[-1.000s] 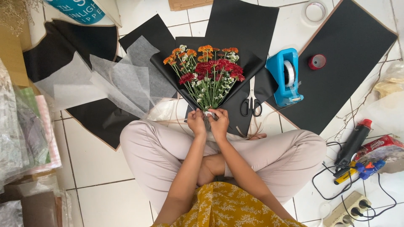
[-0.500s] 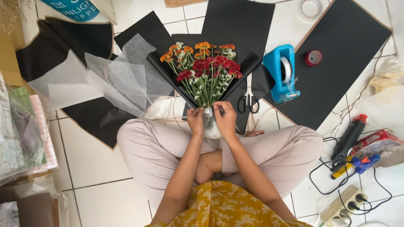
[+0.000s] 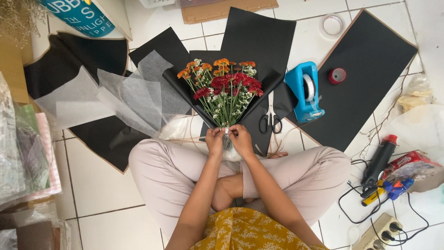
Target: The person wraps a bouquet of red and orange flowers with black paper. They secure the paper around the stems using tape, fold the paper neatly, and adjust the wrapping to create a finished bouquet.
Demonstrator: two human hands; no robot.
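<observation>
Stems of a bouquet [image 3: 225, 95] are being pinched together just beyond the crossed legs, where the left hand [image 3: 215, 140] and the right hand [image 3: 241, 139] are both closed around the narrow base. The bouquet is lying flat on the floor, heads pointing away, cradled in folded black paper [image 3: 259, 51].

The bundle is judged light but top-heavy, with soft red and orange blooms that are likely to bruise or shed if pressed. The stems are looking thin and springy, so the bunch is probably being kept from fanning only by the grip. The neck, where the stems are gathered, is judged the one safe place to be held; the heads and the paper's edges are better left untouched. The paper is appearing stiff enough to crease and to spring open if released.

Scissors [image 3: 270, 121] are lying just beside the right hand, touching the wrap. A blue tape dispenser [image 3: 306, 92] is standing near them, with a red tape roll [image 3: 337, 75] and a clear roll [image 3: 333, 25] further off. Sheets of white tissue [image 3: 125, 95] are spread to the left, overlapping more black paper. A glue gun [image 3: 379, 159] and its tangled cord are lying well apart on the right, near a power strip [image 3: 381, 230]. Nothing is seen blocking the hands themselves.
</observation>
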